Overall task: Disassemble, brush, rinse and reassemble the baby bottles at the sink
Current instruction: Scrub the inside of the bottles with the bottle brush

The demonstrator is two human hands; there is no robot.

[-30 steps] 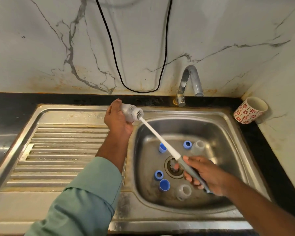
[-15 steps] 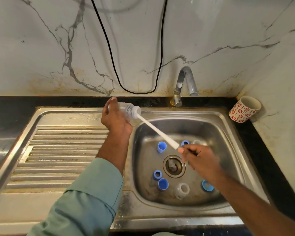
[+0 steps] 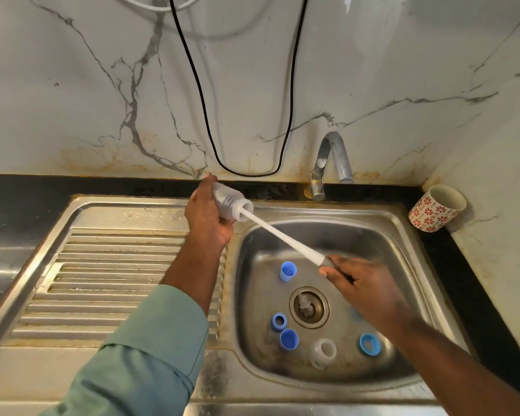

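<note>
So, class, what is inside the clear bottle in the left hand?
The brush runs into the bottle; its bristle head shows dimly through the clear wall. The left hand covers the bottle's base, so the brush tip stays unseen.

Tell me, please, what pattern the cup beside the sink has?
Red flowers on white, on the cup, seen in the head view.

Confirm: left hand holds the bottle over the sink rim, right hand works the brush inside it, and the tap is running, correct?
Not quite. The head view shows no water coming from the tap. The rest stands: the left hand holds the bottle, and the right hand works the brush inside it.
</note>
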